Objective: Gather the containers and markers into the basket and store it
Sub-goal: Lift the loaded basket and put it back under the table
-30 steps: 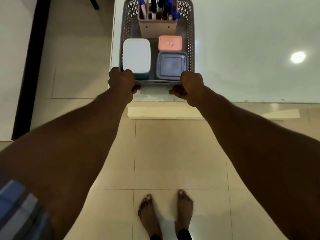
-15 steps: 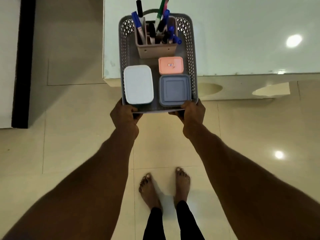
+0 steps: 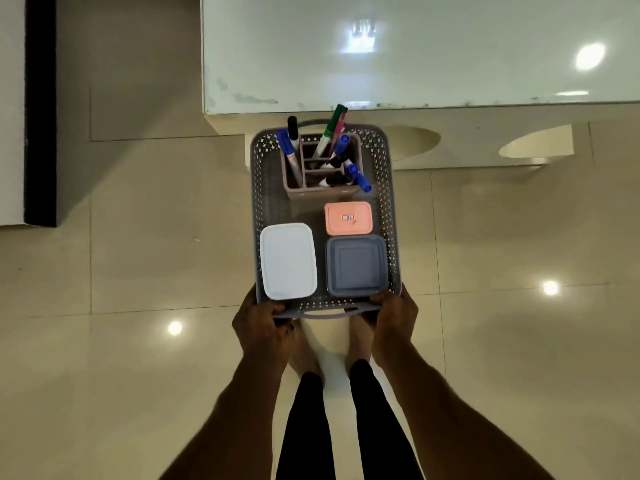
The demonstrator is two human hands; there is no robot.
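Basket point(image 3: 390, 216) is off the counter point(image 3: 415, 50), held in the air over the floor point(image 3: 138, 271) just in front of the counter's near edge, above the person's feet. Perforated grey plastic, rigid-looking walls but likely some flex under load. Contents: white container point(image 3: 288, 260) near-left, blue-grey container point(image 3: 356, 265) near-right, peach container point(image 3: 348, 218) just behind it, marker holder point(image 3: 322, 192) at the far end with markers point(image 3: 332, 133) standing loose and leaning out. Load looks light to moderate; lidded containers sit flat on the basket bottom, so they can slide if it tips. Markers are the tip-out risk: tall, unsecured, one blue one hanging over the holder's rim. Left hand point(image 3: 261, 327) and right hand point(image 3: 393, 318) both grip the near rim beside the handle slot, fingers curled around the edge, holding the basket. That's a cantilever grip with the holder at the far end, so the far end wants to droop; better hold is one hand on each end handle, or a hand under the base. Keep it level. Clearance: counter edge close ahead, dark vertical edge well off to the left, open tile on both sides and to the right. Storage spot isn't in view.
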